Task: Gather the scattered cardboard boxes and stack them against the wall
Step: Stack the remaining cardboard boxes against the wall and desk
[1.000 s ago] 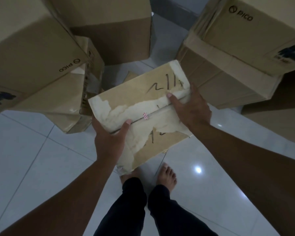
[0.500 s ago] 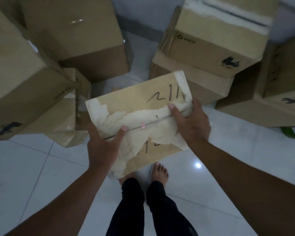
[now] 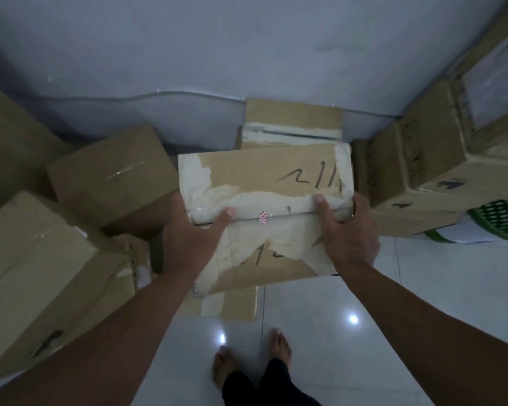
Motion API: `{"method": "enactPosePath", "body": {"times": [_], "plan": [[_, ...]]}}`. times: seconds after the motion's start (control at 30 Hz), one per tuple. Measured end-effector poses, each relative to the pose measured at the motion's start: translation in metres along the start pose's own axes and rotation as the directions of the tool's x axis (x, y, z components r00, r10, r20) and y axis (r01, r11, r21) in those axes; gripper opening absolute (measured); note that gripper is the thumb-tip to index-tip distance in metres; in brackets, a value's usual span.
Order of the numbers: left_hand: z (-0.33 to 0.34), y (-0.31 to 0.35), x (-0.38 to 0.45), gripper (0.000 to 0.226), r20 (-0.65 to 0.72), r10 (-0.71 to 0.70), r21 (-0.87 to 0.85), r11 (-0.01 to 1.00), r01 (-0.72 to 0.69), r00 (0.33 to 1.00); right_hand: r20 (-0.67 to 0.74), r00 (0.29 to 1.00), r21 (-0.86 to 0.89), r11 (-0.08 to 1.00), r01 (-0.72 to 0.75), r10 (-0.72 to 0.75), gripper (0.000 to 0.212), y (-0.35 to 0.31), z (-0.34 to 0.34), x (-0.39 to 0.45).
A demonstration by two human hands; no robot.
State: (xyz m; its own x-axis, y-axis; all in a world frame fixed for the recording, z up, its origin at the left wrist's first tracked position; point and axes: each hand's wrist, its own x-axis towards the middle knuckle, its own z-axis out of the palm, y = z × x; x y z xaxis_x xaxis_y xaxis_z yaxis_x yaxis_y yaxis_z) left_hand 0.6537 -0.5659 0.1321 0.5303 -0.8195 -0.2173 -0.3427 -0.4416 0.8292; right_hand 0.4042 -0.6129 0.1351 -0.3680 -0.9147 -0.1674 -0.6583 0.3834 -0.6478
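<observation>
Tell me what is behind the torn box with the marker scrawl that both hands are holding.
Behind the held box, against the wall, sits another cardboard box with a torn white strip on top. Only its top shows; the held box covers its lower part and the floor there.

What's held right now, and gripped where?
A torn cardboard box, carried by both hands: left hand on its left side, right hand on its right side, thumbs on top near the centre seam.

Cardboard boxes: seven in view. One held box [image 3: 264, 183] is central. Three boxes [image 3: 109, 174] lie to its left, one box [image 3: 294, 124] behind it, two boxes [image 3: 417, 174] to its right. Flat cardboard sheet [image 3: 226, 303]: one, below it. Green basket [image 3: 502, 218]: one, far right.
</observation>
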Motion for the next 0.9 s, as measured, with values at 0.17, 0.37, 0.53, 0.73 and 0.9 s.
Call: {"method": "enactPosePath", "body": {"times": [0.17, 0.37, 0.53, 0.73, 0.9], "plan": [[0.014, 0.052, 0.045, 0.078, 0.088, 0.118, -0.015, 0.993, -0.117, 0.989, -0.088, 0.995, 0.057, 0.998, -0.030, 0.035, 0.072, -0.019, -0.019, 0.037], [0.055, 0.081, 0.108, 0.075, 0.047, 0.166, 0.061, 0.984, -0.168, 0.985, -0.126, 0.991, 0.087, 0.996, -0.026, 0.037, 0.070, -0.030, -0.014, 0.104], [0.089, 0.101, 0.146, 0.077, 0.027, 0.135, 0.121, 0.983, -0.137, 0.991, -0.103, 0.994, 0.059, 0.998, -0.029, 0.035, 0.078, -0.030, -0.006, 0.157], [0.128, 0.118, 0.189, 0.086, 0.091, 0.038, 0.179, 0.982, -0.054, 0.995, -0.016, 0.997, 0.021, 0.997, -0.073, 0.073, 0.078, -0.031, 0.002, 0.215], [0.149, 0.120, 0.219, 0.096, 0.102, 0.005, 0.225, 0.974, -0.028, 0.995, 0.122, 0.992, 0.096, 0.994, -0.052, 0.040, 0.080, -0.022, 0.012, 0.253]]}}
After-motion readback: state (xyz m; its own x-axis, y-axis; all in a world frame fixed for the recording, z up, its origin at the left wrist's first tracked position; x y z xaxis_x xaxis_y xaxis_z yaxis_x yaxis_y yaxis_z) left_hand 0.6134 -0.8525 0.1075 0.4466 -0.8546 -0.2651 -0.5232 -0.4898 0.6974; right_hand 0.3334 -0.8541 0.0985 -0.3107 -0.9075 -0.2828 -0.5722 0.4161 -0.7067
